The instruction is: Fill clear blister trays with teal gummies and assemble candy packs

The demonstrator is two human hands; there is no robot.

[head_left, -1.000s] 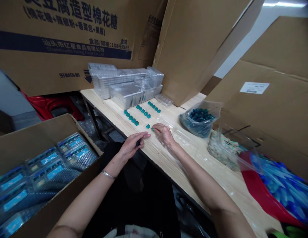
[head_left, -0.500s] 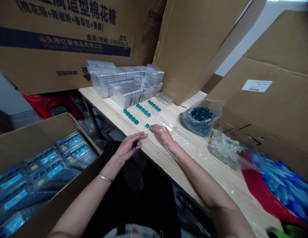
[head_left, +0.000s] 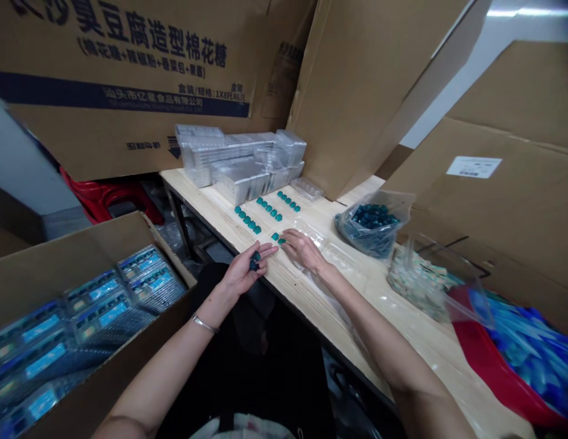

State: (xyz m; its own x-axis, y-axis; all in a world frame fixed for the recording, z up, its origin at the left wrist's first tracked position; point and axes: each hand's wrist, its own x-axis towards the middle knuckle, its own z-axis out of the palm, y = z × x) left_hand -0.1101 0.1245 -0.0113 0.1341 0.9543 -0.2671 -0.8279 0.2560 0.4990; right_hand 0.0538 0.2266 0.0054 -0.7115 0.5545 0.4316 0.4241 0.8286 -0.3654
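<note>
My left hand (head_left: 244,271) is cupped palm up at the table's front edge, holding a few small teal pieces (head_left: 254,262). My right hand (head_left: 301,247) rests fingers down on a clear plastic blister tray (head_left: 306,231), its fingertips pinched at a teal piece (head_left: 280,240) in the tray's near row. Three short rows of teal pieces (head_left: 267,209) sit in clear trays just beyond the hands.
A stack of empty clear trays (head_left: 238,160) stands at the table's far end. A plastic bag of teal pieces (head_left: 373,222) and a bag of pale printed bits (head_left: 418,277) lie to the right. A cardboard box of packed blue blister packs (head_left: 77,317) is at left. Large cartons surround the table (head_left: 421,341).
My left hand has turned palm up, showing the teal pieces it holds. The right hand stays at the tray's near row. The view has shifted slightly.
</note>
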